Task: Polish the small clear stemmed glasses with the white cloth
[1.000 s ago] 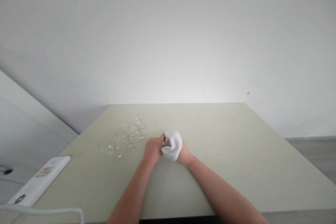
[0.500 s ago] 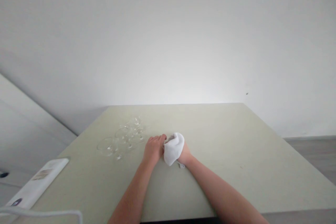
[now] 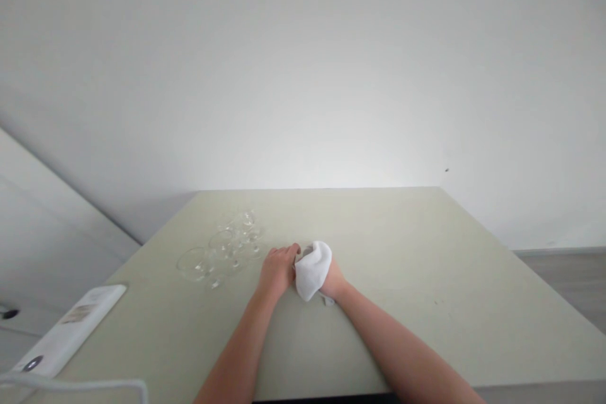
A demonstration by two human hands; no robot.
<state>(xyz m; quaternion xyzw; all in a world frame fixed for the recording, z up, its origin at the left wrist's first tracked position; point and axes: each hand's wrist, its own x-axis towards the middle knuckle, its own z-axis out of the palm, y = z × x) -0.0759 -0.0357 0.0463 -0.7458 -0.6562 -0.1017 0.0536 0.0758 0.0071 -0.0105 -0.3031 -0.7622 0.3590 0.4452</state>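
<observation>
White cloth (image 3: pixel 313 271), between the hands, now droops to a point instead of bunching round, suggesting a turn; left hand (image 3: pixel 278 269) curls, hold unclear; right hand (image 3: pixel 334 279) grips cloth, fingertips hidden.

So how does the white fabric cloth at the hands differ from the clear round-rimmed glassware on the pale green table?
The white fabric cloth is opaque; the clear round-rimmed glassware is see-through. The cloth is bunched in the right hand; the glassware sits untouched, left of the left hand. Neither shows an obvious pattern.
</observation>
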